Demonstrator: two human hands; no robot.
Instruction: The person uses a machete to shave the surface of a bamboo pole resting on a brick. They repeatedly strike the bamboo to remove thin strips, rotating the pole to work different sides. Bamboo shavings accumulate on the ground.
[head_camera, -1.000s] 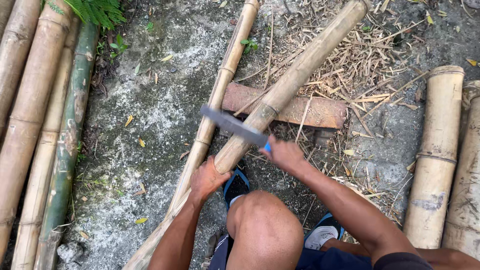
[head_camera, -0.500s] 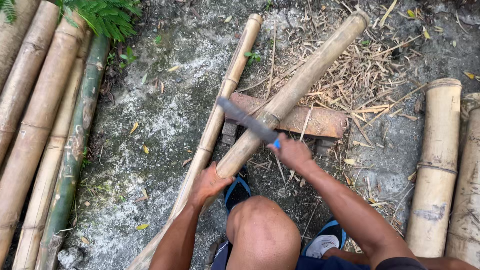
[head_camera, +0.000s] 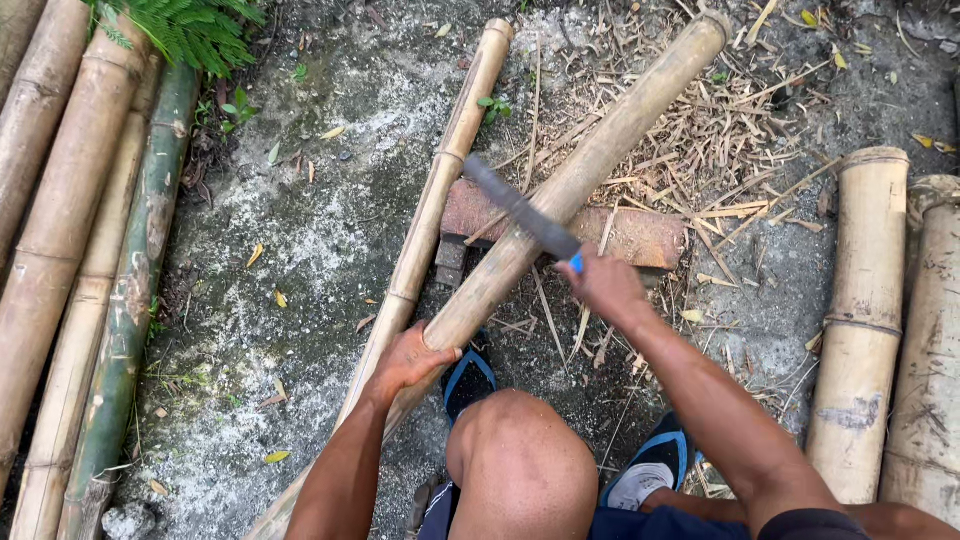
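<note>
Bamboo everywhere, and one thick pole (head_camera: 590, 180) sits at the centre, running from the near left up to the far right across a reddish block (head_camera: 640, 235) on the ground. Left hand (head_camera: 410, 360) is wrapped round the pole's near stretch, fingers closed over the top of it, pinning it down. Right hand (head_camera: 605, 285) is clenched on the blue handle of a knife (head_camera: 520, 210), the dark blade lying slantwise over the pole just above the block. A thinner pole (head_camera: 440, 190) lies just beside it on the left, and they seem to touch near the left hand. Bare knee (head_camera: 520, 465) pokes up between the arms, with blue sandals (head_camera: 470, 375) planted close under the pole. Dry shavings (head_camera: 730, 130) litter the far right, short cut lengths (head_camera: 865, 310) stand at the right edge, and long stalks (head_camera: 80, 260) line the left.

Risk, as I judge it: the pole is round and rests on one narrow block, so it could roll under a blow and send the blade glancing toward the left hand or the sandalled foot, both near the line of the cut. Loose shavings underfoot could slip too.
</note>
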